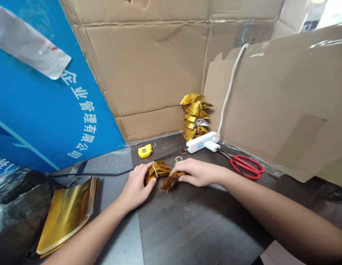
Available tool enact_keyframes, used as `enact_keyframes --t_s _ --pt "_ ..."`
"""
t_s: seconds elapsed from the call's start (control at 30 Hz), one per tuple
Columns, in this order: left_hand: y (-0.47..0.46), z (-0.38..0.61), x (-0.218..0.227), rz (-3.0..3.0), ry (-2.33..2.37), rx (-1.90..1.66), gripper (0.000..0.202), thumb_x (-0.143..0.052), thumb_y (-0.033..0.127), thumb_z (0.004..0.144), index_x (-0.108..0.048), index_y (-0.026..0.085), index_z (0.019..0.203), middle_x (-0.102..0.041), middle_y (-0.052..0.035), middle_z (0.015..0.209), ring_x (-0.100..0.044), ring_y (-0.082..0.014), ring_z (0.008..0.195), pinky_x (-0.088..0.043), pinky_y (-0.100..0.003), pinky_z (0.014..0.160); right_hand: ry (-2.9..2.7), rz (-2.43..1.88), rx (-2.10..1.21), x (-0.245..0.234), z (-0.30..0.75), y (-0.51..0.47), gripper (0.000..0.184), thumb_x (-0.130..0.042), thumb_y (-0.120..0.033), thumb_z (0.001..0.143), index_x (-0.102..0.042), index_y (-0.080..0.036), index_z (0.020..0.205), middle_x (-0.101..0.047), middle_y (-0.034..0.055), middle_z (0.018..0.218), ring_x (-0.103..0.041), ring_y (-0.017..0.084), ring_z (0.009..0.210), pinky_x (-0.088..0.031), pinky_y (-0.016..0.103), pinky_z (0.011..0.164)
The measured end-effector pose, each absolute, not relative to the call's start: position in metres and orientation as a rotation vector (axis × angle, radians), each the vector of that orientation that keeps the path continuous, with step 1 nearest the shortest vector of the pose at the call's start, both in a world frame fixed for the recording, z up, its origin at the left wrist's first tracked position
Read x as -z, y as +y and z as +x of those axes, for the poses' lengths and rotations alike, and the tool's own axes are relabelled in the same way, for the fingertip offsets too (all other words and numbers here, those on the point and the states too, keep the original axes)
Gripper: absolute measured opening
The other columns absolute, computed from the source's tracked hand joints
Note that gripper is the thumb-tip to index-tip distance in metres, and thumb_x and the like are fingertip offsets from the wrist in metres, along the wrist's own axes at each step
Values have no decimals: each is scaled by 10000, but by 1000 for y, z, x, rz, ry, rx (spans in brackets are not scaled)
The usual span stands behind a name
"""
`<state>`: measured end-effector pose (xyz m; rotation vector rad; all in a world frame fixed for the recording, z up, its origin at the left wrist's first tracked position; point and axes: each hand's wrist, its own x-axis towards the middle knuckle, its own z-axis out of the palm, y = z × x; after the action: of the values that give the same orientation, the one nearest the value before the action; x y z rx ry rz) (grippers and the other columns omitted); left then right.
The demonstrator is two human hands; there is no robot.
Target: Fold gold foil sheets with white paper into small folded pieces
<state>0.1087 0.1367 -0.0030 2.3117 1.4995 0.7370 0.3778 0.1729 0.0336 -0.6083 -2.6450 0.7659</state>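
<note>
And here's the left hand [136,186], thumb on the near side, fingers on the far, closing around the left end of the gold foil bundle [161,169], with its white band [155,171] just clear of the thumb! Over to the right hand [197,172]: thumb and fingers pinch the right end of a pleated gold fan [171,182], its free end angling toward the left hand. Both pieces sit between the hands, low over the dark tabletop [171,228]; whether they join, I can't tell. A white ring [178,159] lies just beyond the right hand's fingers.
</note>
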Motion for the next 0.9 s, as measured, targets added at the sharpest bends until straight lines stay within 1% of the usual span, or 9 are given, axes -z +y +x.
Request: enact_keyframes --t_s 0.1,0.17,0.27,0.33,0.4,0.47,0.6,0.7,0.9 --pt "148 118 -14 2268 1502 -863 467 -509 387 921 -496 198 1347 -622 -135 1344 -601 -293 1233 -483 -526 1060 -2662 -532 -757 -31 373 168 231 -626 -89 922 -671 -133 1145 -716 81 1027 -669 176 956 -532 306 874" --pt "162 134 -32 2248 1465 -902 487 -526 411 912 -474 192 1344 -611 -130 1369 -613 -276 1235 -501 -501 1061 -2680 -492 -744 -29 370 164 231 -622 -82 919 -671 -135 1139 -716 84 1055 -673 177 973 -535 298 877" --pt "192 172 -57 2241 1379 -909 490 -548 428 904 -465 172 1314 -643 -114 1309 -650 -232 1166 -543 -421 1018 -2709 -459 -712 -24 367 162 254 -610 -66 917 -663 -128 1157 -711 93 1093 -669 179 997 -528 292 890" --pt "214 203 -68 2250 1339 -888 450 -559 397 902 -481 165 1280 -655 -102 1270 -656 -211 1137 -555 -375 993 -2727 -455 -686 -22 367 162 263 -601 -62 919 -656 -124 1169 -709 93 1111 -665 178 1010 -520 284 894" --pt "233 236 -72 2275 1320 -845 416 -588 357 887 -510 163 1247 -667 -92 1209 -666 -203 1077 -566 -357 959 -2752 -465 -648 -21 366 164 260 -597 -73 924 -653 -130 1171 -707 91 1125 -665 185 1020 -513 288 894" --pt "250 265 -70 2311 1323 -804 429 -619 330 869 -526 153 1248 -653 -102 1191 -660 -218 1062 -562 -380 964 -2781 -489 -599 -21 367 166 238 -595 -99 930 -655 -135 1158 -706 97 1117 -668 204 1007 -511 304 862" --pt "272 304 -58 2412 1346 -761 447 -688 299 815 -573 147 1220 -582 -127 1189 -613 -285 1136 -516 -462 1032 -2828 -543 -499 -25 369 167 131 -580 -145 939 -658 -136 1044 -705 114 1085 -671 227 941 -490 310 741" --pt "280 315 -50 2462 1362 -781 479 -676 313 833 -551 142 1262 -536 -132 1186 -587 -294 1169 -487 -470 1068 -2853 -549 -451 -27 370 167 105 -582 -173 945 -654 -141 1014 -709 119 1098 -675 220 916 -477 303 712" --pt "278 318 -39 2555 1336 -795 526 -692 311 830 -527 175 1311 -512 -128 1228 -531 -299 1226 -465 -484 1096 -2881 -545 -391 -25 370 167 128 -587 -195 952 -670 -147 1038 -722 102 1067 -688 212 868 -456 293 666"
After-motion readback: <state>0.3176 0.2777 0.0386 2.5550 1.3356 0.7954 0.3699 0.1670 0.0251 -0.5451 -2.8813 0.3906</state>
